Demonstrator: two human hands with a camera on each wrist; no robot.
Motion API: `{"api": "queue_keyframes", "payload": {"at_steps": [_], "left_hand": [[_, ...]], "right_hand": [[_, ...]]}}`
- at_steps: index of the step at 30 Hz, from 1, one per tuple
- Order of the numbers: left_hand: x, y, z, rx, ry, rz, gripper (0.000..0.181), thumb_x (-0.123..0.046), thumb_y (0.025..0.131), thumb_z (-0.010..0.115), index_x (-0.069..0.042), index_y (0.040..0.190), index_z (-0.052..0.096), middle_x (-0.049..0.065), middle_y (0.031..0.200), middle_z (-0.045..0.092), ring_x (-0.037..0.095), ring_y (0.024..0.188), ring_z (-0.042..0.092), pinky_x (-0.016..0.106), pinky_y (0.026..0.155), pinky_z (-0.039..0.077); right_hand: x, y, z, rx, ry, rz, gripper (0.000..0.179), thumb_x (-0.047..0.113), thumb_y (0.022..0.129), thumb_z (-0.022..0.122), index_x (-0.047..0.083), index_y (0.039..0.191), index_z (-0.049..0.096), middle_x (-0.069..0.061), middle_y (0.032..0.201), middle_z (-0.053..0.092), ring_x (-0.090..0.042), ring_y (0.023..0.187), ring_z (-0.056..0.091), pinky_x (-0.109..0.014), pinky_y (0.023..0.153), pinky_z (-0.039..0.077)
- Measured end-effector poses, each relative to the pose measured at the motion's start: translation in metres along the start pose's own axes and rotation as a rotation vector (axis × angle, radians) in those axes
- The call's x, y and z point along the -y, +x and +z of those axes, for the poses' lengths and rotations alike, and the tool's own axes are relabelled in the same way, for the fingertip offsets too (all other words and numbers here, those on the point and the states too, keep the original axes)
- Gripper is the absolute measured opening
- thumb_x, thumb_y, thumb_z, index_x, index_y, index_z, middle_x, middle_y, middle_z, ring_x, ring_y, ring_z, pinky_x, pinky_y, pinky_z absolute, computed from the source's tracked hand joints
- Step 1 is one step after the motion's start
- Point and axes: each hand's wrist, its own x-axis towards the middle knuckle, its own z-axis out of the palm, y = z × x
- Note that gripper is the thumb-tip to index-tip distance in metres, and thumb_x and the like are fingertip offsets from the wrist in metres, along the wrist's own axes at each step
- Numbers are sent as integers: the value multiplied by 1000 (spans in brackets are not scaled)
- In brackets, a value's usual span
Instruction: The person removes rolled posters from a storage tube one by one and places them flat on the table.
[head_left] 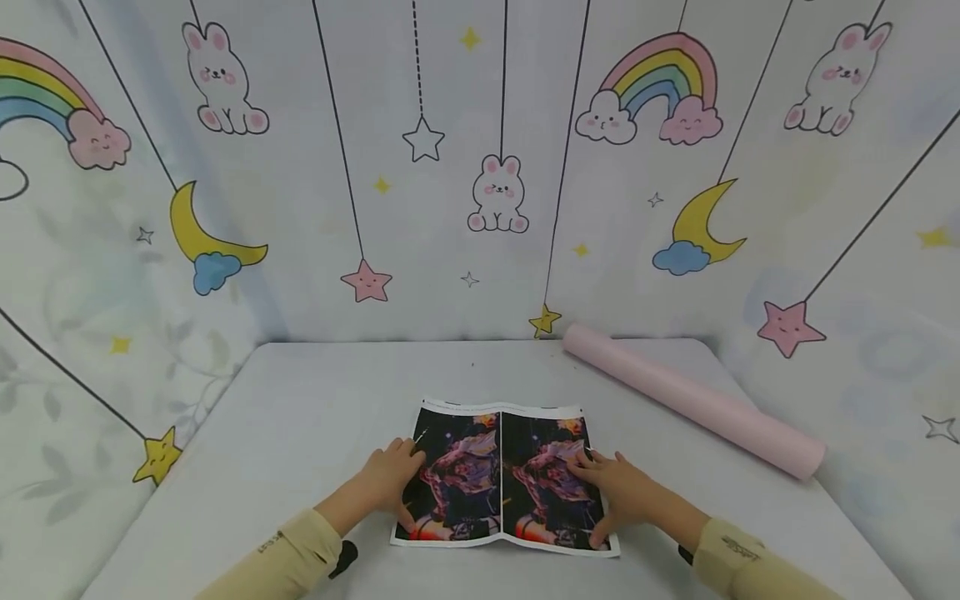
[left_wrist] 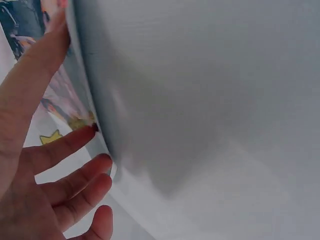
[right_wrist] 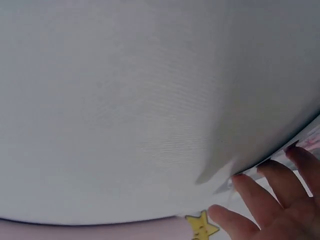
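Observation:
A sheet of paper (head_left: 501,500) lies on the white table, printed with two near-identical dark, colourful pictures side by side. A white strip runs between them, and the sheet bends along it. At its left edge my left hand (head_left: 393,479) rests with fingers spread and thumb near the lower corner. My right hand (head_left: 618,492) touches the right edge, its fingers reaching over the print. In the left wrist view the left hand's fingertips (left_wrist: 102,162) are right at the paper's edge. The right hand's fingers (right_wrist: 260,197) meet the opposite edge in the right wrist view.
A long pale pink roll (head_left: 697,400) lies slantwise on the right side of the white table (head_left: 322,392). Behind the table hangs a white cloth backdrop (head_left: 442,233) printed with rabbits, stars, moons and rainbows.

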Motion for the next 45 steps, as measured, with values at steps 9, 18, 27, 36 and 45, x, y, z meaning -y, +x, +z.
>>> {"api": "queue_keyframes", "payload": {"at_steps": [9, 18, 27, 36, 45], "left_hand": [[-25, 2, -12, -96, -89, 7, 45, -23, 59, 86, -7, 92, 60, 6, 87, 55, 23, 71, 57, 36, 57, 50], [-51, 14, -10, -248, -175, 97, 17, -15, 75, 69, -8, 90, 65, 2, 80, 60, 17, 70, 59, 28, 54, 48], [-60, 15, 1, -106, -213, 94, 43, -35, 78, 69, -4, 107, 63, 6, 92, 65, 20, 79, 62, 34, 66, 50], [-50, 18, 1, -85, -102, 85, 72, -57, 72, 66, -1, 117, 59, 11, 106, 64, 26, 90, 63, 40, 68, 48], [-39, 22, -3, 62, -49, 57, 93, -71, 47, 73, -5, 112, 62, 13, 120, 58, 25, 98, 59, 43, 72, 43]], "right_hand": [[19, 8, 8, -83, -362, -8, 84, 64, 63, 64, 2, 119, 59, -21, 110, 62, -34, 97, 60, -54, 88, 39], [48, 20, 12, -356, -652, -108, 53, 63, 61, 67, 12, 58, 54, 4, 58, 49, -11, 51, 50, -28, 51, 44], [69, 25, 15, -267, -600, -70, 54, 58, 68, 69, 16, 45, 43, 6, 46, 39, -7, 45, 40, -26, 41, 37], [85, 23, 13, -188, -528, -88, 34, 49, 64, 74, 17, 59, 62, 6, 51, 52, -8, 47, 48, -28, 45, 40], [100, 20, 18, -100, -302, -340, 39, 50, 78, 62, 22, 103, 71, 11, 63, 62, 3, 50, 37, -18, 47, 36]]}}
